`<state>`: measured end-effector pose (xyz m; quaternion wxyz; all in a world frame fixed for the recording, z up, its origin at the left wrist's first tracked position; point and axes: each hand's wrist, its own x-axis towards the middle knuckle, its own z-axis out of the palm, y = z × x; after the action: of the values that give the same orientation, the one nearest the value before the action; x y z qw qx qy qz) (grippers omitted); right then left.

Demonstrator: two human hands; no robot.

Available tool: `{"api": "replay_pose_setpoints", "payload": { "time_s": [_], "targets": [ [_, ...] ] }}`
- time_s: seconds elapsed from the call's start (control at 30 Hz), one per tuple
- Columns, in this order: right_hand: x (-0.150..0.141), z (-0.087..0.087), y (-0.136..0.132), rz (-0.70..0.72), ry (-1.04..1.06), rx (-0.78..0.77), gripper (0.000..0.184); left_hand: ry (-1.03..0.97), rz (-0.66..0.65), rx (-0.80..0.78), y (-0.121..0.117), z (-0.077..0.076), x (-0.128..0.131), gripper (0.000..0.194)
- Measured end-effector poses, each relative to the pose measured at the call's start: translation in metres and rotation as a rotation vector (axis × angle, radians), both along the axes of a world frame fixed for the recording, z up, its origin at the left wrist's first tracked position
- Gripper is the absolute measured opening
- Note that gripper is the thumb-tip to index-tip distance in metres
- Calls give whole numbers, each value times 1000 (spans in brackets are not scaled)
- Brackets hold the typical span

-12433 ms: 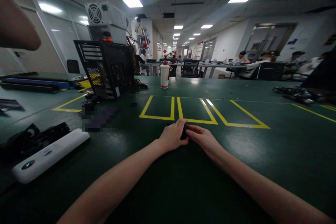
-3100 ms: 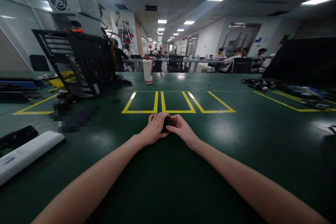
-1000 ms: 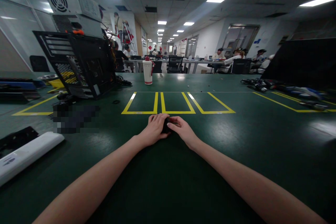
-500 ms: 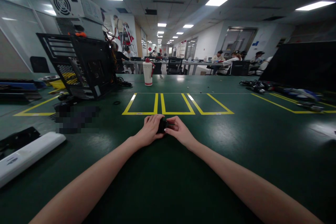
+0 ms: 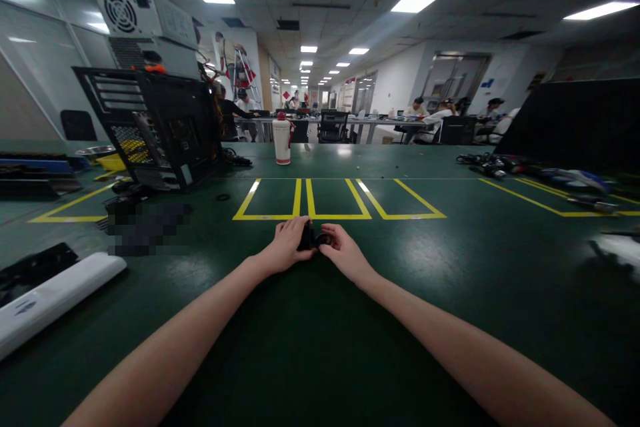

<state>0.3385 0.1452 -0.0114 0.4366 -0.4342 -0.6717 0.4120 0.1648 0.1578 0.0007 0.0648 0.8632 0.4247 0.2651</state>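
Both my hands meet on the green table (image 5: 450, 280), just in front of the yellow taped boxes (image 5: 337, 203). My left hand (image 5: 285, 250) curls its fingers round a small black object (image 5: 309, 239). My right hand (image 5: 343, 253) pinches the same object from the right side with thumb and fingertips. The object is mostly hidden between the fingers; only a dark, rounded bit shows. Both forearms stretch out low over the table.
An open black computer case (image 5: 160, 127) with a grey power supply (image 5: 145, 23) on top stands at the left. A white bottle (image 5: 281, 139) stands behind the boxes. A long white bar (image 5: 55, 293) lies near left. Cables and tools (image 5: 540, 170) lie far right. People sit at distant desks.
My hands stay together on the small black object. The right fingers have shifted a little, and more of the dark part shows between the hands than before.
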Motion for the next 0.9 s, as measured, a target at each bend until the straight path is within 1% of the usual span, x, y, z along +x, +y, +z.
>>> {"api": "replay_pose_setpoints", "payload": {
  "time_s": [0.13,0.23,0.47,0.6,0.67,0.73,0.8,0.9],
  "targets": [
    [2,5,-7,-94,-215,58,45,-56,63,-154,10,0,-1,52],
    [3,7,-11,-111,-308,84,48,-89,111,-227,15,-4,-2,51],
    [8,1,-5,-159,-346,120,39,-141,156,-184,10,-8,3,58],
    [9,0,-3,-162,-379,154,39,-147,253,-129,12,-9,14,51],
    [10,0,-3,-174,-374,157,39,-142,275,-116,13,-10,18,46],
    [13,1,-4,-184,-365,159,38,-135,268,-111,12,-8,21,45],
    [18,5,-7,-184,-361,172,38,-127,237,-108,5,-2,19,47],
    [26,16,-23,-152,-398,169,45,-47,140,-98,-17,11,12,59]
  ]
}}
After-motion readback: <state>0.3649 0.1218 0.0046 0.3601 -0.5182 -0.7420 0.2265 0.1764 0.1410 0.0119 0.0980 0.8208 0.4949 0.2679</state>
